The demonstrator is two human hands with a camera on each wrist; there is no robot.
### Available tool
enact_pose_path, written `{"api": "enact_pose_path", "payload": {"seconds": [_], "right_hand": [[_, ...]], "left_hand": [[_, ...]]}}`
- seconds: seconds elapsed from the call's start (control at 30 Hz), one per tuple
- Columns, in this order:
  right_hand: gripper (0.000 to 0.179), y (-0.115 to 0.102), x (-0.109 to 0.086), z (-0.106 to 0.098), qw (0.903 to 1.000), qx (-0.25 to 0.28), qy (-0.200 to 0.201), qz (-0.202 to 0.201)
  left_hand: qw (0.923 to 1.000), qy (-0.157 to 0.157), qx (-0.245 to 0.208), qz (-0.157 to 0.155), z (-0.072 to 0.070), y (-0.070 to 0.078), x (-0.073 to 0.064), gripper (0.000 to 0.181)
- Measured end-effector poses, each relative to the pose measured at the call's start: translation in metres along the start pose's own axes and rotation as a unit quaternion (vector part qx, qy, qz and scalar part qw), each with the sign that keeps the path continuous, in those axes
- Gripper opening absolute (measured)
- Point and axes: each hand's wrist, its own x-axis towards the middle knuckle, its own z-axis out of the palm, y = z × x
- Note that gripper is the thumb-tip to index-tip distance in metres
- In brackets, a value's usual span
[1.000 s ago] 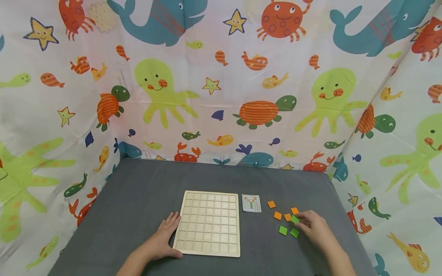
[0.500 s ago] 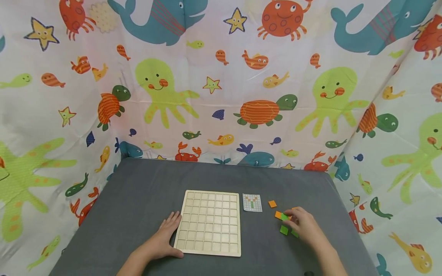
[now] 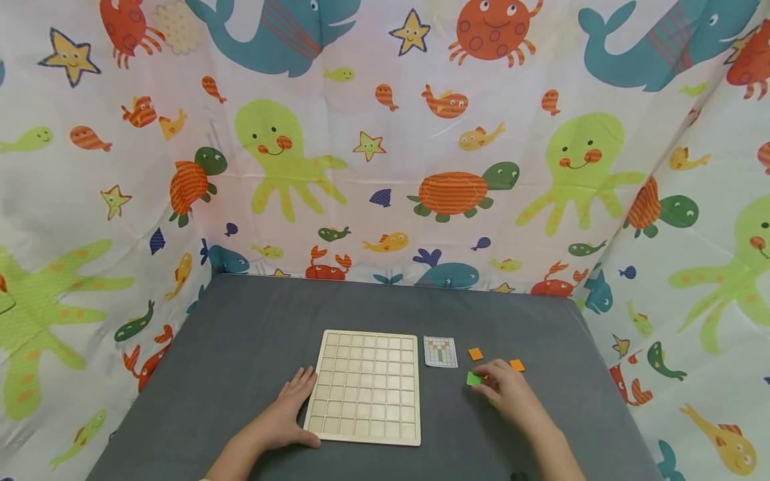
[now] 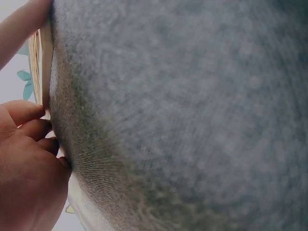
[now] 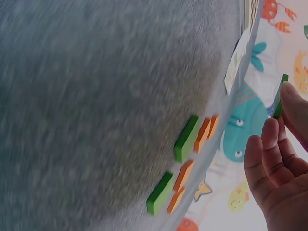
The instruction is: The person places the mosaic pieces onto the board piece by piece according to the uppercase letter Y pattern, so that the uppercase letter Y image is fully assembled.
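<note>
Pinching the green tile (image 5: 280,98) between thumb and fingers, your right grip (image 3: 504,389) has it clear of the surface (image 3: 271,314) — it juts from your fingertips on the side facing the gridded board (image 3: 368,387). Across from it, your left grip (image 3: 287,414) has its fingers straight and spread, clamped on nothing, laid along the board's left edge with the thumb at the near corner. Beneath and around your right grip lie loose green tiles (image 5: 186,138) and orange tiles (image 5: 202,135); ahead and to its left sits the patterned card (image 3: 440,352). So the step in hand looks like bringing a tile to the board, with none in its squares yet. The next move seems to call for a glide left from here, a square chosen to match the card's green, then a flat, gentle release — left grip steadying the board.
</note>
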Motion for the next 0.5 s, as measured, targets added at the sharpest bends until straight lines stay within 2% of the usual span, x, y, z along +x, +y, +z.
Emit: {"api": "enact_pose_path", "payload": {"seconds": [0.2, 0.5], "right_hand": [[0.024, -0.010, 0.003, 0.012, 0.9994, 0.017, 0.008, -0.031], [0.024, -0.026, 0.010, 0.022, 0.9992, 0.012, -0.014, -0.034]], "left_hand": [[1.0000, -0.002, -0.009, 0.001, -0.001, 0.002, -0.001, 0.134], [0.9998, 0.005, -0.010, 0.014, -0.001, 0.002, -0.002, 0.135]]}}
